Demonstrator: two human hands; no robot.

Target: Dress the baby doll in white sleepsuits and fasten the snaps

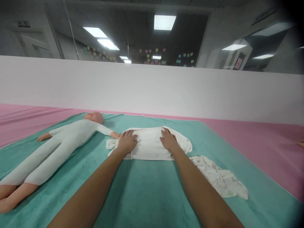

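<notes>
Overhead, panel lights (165, 22) and rows of paper hearts (149, 55) beyond a glass pane. Below them, a white partition (152, 88), then a pink sheet (261, 139) under a wide teal towel (152, 199).

Far left, a baby doll (59, 148) in a white sleepsuit, flat on its back on the towel, shins bare, arms stretched out, the doll's hand (115, 135) just beside the left hand (127, 142). Left hand with grip open, palm down, fingers spread on a folded white cloth (148, 144) lying mid-towel between both hands. Right hand (169, 140) likewise open and flat on the same cloth, no pinch or hold at any edge. Further right, a crumpled printed cloth (219, 175), loose on the towel, a little apart from the fold. At the far right edge, a small tan shape (301, 144) on the pink sheet, too cut off to tell.

Main risk: the fold springing open at its loose left flap or bunched right end once palm pressure eases. Next, the doll's hand, so close, catching under the left edge. Also, plush towel dragging and rucking under any sideways push, pulling the cloth out of line.
</notes>
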